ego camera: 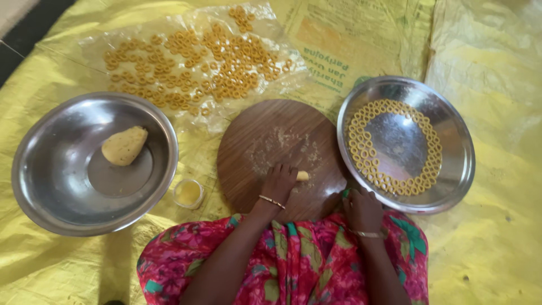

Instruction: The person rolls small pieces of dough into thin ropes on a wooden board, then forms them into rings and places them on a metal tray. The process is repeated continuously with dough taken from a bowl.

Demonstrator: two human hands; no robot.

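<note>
The left hand presses flat on a small dough piece on the round wooden board; the right hand rests loosely curled at the board's edge. Around the board — yellow plastic sheet covers the floor, with a steel bowl to its left.

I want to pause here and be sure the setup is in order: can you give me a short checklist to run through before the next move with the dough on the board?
1. Dough piece lies on the round wooden board: ok.
2. Left hand is on the dough piece: ok, the fingers rest against it.
3. Right hand is free: cannot tell; it rests at the edge of the board and the steel plate, fingers hidden.
4. Steel plate has room for more dough rings: ok, the middle is bare.
5. Dough lump is in stock in the steel bowl: ok.
6. Small yellow cup stands upright between bowl and board: ok.
</note>
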